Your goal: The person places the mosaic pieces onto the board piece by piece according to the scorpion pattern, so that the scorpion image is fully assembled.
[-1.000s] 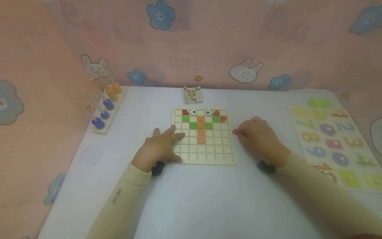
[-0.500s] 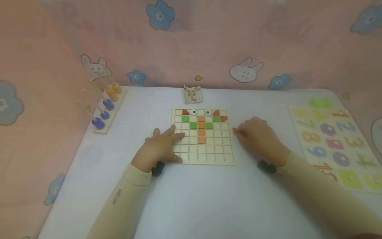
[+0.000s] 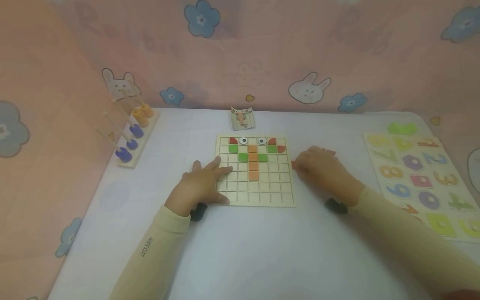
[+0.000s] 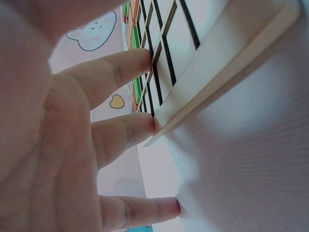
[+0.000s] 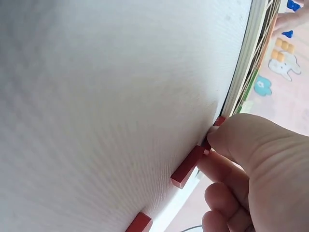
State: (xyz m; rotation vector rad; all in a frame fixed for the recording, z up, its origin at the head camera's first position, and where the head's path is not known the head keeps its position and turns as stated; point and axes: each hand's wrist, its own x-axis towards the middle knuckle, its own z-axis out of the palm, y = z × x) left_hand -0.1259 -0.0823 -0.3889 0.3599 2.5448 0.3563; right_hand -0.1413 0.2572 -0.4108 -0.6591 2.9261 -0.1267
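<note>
My left hand point(image 3: 200, 182) lies spread over the left edge of a wooden grid board point(image 3: 258, 197). In the left wrist view, two fingertips of the left hand point(image 4: 53, 140) touch the board's rim point(image 4: 231, 48) and another touches the cloth. Beside the board's right edge, my right hand point(image 3: 322, 171) pinches a small red block point(image 3: 294, 165) between thumb and finger. The right wrist view shows this red block point(image 5: 219, 121) close against the board, partly hidden by the thumb. Another red block point(image 5: 187, 166) lies by the fingers, and a further red block point(image 5: 139, 223) sits behind.
On the board are green squares point(image 3: 243, 157), orange squares point(image 3: 253, 166), red quarter-round tiles point(image 3: 281, 149) and eye tiles point(image 3: 243, 141). A small picture card point(image 3: 242, 119) stands behind it. A bead-peg stand point(image 3: 129, 160) is at left; a number puzzle board point(image 3: 408, 183) lies at right.
My right hand has shifted slightly left toward the board, uncovering more of the red pieces behind it. The left hand has stayed in place.
</note>
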